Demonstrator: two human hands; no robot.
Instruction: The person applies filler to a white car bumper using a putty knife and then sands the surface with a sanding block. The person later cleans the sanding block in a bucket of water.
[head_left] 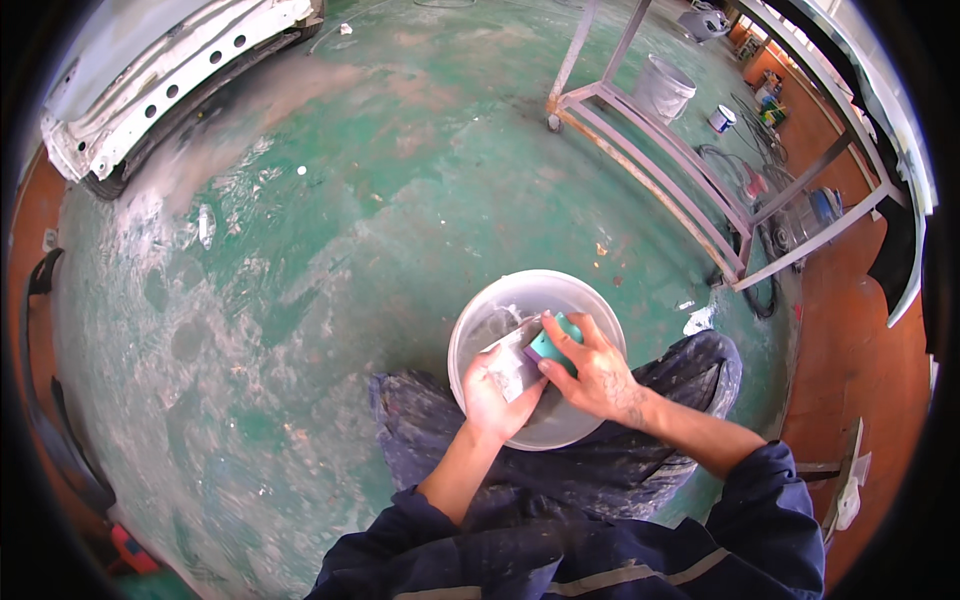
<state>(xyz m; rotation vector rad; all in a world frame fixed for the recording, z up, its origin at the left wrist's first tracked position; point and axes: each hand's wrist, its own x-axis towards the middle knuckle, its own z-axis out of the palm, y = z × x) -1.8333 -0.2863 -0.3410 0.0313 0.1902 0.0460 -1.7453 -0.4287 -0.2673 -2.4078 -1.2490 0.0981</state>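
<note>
Together, both sets of fingers grasp things over the white plastic bucket (470, 340): the left hand (497, 397) clenches a grey, wet sheet of sandpaper (512, 362), and the right hand (596, 371) pinches a teal sanding block (553, 343) against it. Beyond the bucket lies green, paint-streaked floor (300, 280); farther right stands a grey metal frame (660, 160).

- Left hand (498, 395) grips grey sheet (512, 362) over white bucket (480, 320).
- Right hand (597, 372) presses teal block (553, 342) against sheet.
- Bucket stands on green floor (300, 290), near metal frame (660, 160).
</note>
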